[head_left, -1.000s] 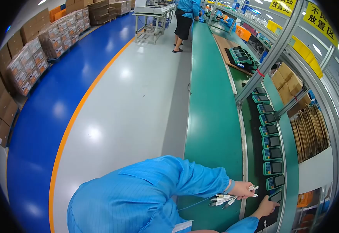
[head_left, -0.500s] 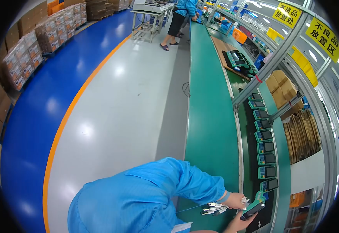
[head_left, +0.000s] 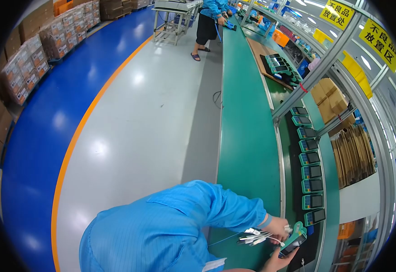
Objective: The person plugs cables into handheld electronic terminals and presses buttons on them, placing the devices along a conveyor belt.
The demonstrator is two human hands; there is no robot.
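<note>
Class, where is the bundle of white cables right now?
In the head view, the bundle of white cables is at the lower right, in the left hand, beside the green handheld device in the right hand.

I see a green worktop (head_left: 248,145); left of it, grey floor (head_left: 130,136), orange stripe (head_left: 78,136), blue floor (head_left: 39,145); right, black-lettered yellow signs (head_left: 380,45).
</note>
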